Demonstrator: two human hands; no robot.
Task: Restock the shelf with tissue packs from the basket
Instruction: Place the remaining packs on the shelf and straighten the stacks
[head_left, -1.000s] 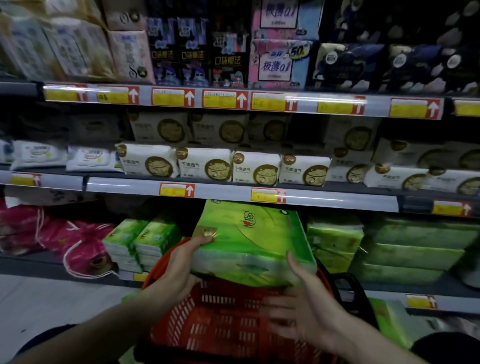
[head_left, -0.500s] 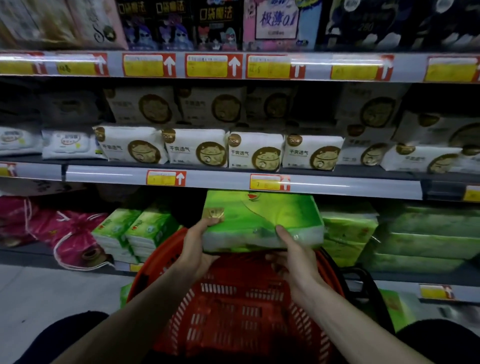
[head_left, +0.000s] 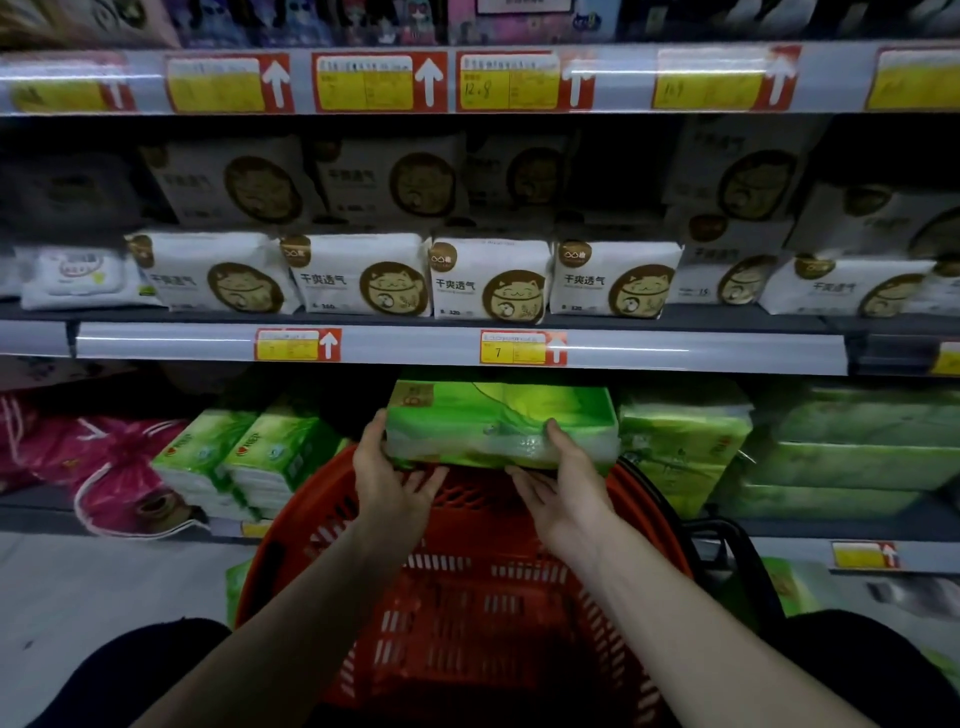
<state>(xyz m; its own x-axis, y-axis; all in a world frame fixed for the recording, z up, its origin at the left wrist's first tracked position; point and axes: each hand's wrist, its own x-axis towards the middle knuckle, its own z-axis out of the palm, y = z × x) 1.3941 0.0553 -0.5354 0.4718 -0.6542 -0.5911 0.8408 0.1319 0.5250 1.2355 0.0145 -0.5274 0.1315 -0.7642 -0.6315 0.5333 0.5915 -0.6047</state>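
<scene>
Far left, a pink drawstring bag (head_left: 119, 467) is slumping on the bottom shelf (head_left: 31, 512), its left side cut off by the frame and its print too blurred to read; pale floor (head_left: 78, 587) is showing below it. Just beside it, two small green packs (head_left: 249, 457) are standing tilted, glossy film catching the light. Up on the middle shelf (head_left: 363, 317) a soft white wipes pack (head_left: 78, 275) is lying flat, label smeared.

Now the left hand (head_left: 389, 473) is gripping the left end of the green tissue pack (head_left: 498, 421), thumb up along the end, fingers reaching underneath. That pack is a flat, soft-sided block in shiny green wrap with a clear band along its near edge. It's hovering over the far rim of the red basket (head_left: 457, 603), at the mouth of the bottom shelf, under the grey price rail (head_left: 156, 345). Its far end is fading into the dark bay. The right hand (head_left: 561, 483) is pinching the near edge right of centre, thumb pressing on the front face, fingers tucked beneath.

The basket is slotted red plastic, its bottom sinking into shadow. Above, pillowy white packs with a gold cat roundel (head_left: 488, 280) are lining the middle shelf, a second row behind them barely readable. To the right, a stack of green packs (head_left: 680, 447) is sitting just beside the held one, a black handle (head_left: 743, 561) is curving behind the basket's rim, and larger green bundles (head_left: 862, 457) are blurring out at the edge.
</scene>
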